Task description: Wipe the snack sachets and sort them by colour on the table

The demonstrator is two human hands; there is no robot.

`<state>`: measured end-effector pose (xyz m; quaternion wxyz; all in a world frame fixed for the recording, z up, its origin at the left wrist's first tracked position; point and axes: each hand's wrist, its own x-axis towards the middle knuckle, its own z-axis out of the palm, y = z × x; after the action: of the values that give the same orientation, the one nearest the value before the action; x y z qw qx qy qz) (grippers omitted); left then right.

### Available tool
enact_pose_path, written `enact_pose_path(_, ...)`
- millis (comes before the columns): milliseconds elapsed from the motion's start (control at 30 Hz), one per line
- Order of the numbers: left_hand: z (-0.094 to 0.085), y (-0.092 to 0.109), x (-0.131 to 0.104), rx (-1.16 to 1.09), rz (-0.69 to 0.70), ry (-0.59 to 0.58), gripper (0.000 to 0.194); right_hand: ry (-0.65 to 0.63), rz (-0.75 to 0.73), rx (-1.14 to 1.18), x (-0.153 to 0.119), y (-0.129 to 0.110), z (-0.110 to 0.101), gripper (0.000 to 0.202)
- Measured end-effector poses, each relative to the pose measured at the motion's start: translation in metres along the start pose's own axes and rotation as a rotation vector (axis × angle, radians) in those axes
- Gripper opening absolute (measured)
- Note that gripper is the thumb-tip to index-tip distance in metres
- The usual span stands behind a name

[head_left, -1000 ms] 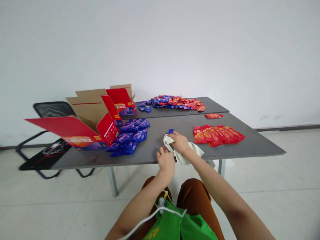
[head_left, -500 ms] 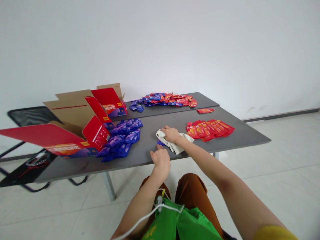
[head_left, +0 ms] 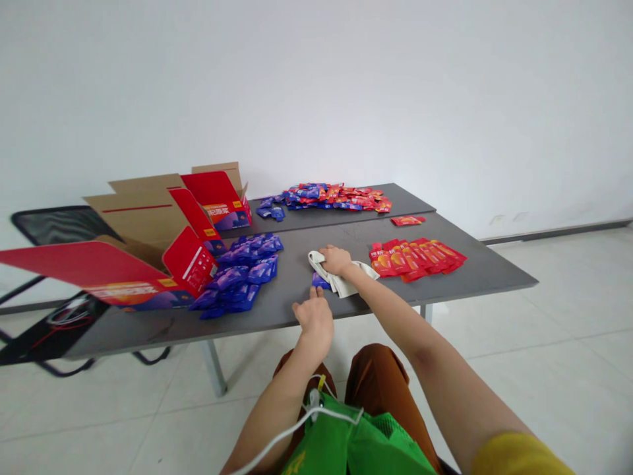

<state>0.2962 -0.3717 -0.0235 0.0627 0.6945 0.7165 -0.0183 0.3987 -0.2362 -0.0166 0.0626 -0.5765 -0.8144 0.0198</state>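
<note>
My right hand (head_left: 336, 260) presses on a white cloth (head_left: 345, 285) near the front of the grey table (head_left: 306, 244), its fingers bent over the cloth. Partly under the cloth's left side lies a blue packet (head_left: 320, 282). My left hand (head_left: 315, 315) is at the table's front edge with its fingers apart, the fingertips beside or on that packet. Several blue packets (head_left: 242, 274) lie in rows to the left of my hands. To the right, a fanned row of red packets (head_left: 418, 258) lies flat.
Open red cartons (head_left: 143, 293) with raised flaps stand on the left. A mixed heap of red and blue packets (head_left: 336, 196) lies at the back, and a single red packet (head_left: 408, 220) at the right. A black chair (head_left: 59, 225) is at the far left.
My right hand and the cloth have shifted slightly left and away from me, showing more of the blue packet. My left hand has moved slightly left and down.
</note>
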Motion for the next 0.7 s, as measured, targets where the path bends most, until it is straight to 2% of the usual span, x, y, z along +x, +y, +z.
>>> enact_pose_path(100,0.010,-0.002,-0.004,-0.100,-0.017,0.036,0.063,-0.012,-0.134,-0.002,-0.023,0.002,0.001,0.035)
enact_pose_path(167,0.015,-0.003,-0.005,-0.250,-0.029,0.069,0.059,-0.032,-0.255,0.005,-0.042,0.002,0.005,0.040)
enact_pose_path(233,0.017,-0.004,-0.004,-0.422,-0.039,0.095,0.055,-0.048,-0.300,0.009,-0.054,0.000,0.008,0.045)
enact_pose_path(333,0.018,-0.005,0.000,-0.554,-0.052,0.098,0.056,-0.042,-0.194,-0.005,-0.050,-0.004,0.011,0.043)
enact_pose_path(433,0.018,-0.004,0.001,-0.576,-0.074,0.075,0.062,-0.002,-0.013,-0.014,-0.025,-0.010,0.012,0.038)
enact_pose_path(533,0.019,-0.002,-0.001,-0.621,-0.097,0.104,0.064,0.032,0.161,-0.025,0.002,-0.012,0.010,0.036)
enact_pose_path(600,0.017,-0.002,-0.003,-0.594,-0.104,0.130,0.062,0.037,0.228,-0.040,0.012,-0.011,0.007,0.036)
enact_pose_path(700,0.007,-0.005,-0.006,-0.417,-0.061,0.173,0.047,0.059,0.266,-0.064,0.012,-0.005,-0.003,0.036)
